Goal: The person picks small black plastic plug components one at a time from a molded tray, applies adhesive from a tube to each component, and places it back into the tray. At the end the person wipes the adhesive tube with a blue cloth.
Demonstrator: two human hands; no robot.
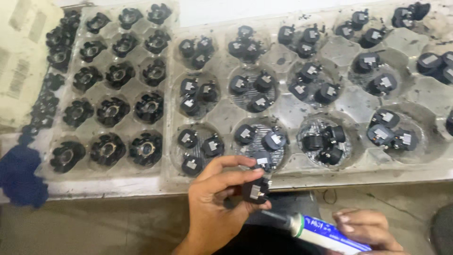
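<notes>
You are holding a small black part (255, 191) in your left hand (214, 200), fingers pinched around it so its pale metal face is turning up toward you — it is sitting just below the front edge of the clear tray (302, 172). Your right hand (365, 229) is gripping a white-and-blue tube (325, 233) with a thin dark nozzle, fingers wrapped on the barrel, and the tip is pointing at the part from just beside it, not clearly touching. To my eye you are at the point of dosing this one piece; the next move is asking for a steady nozzle brought onto the part while the pinch is keeping it from turning.

The tray's round pockets are holding more of these parts in threes, some pockets bare. A second tray (118, 160) on your left is carrying black ring-shaped pieces (107, 149), one per pocket. Both are resting on a worn, pale bench, with a dark blue cloth (19, 177) at its left edge and a grey floor showing beneath — nothing more of the room is showing
</notes>
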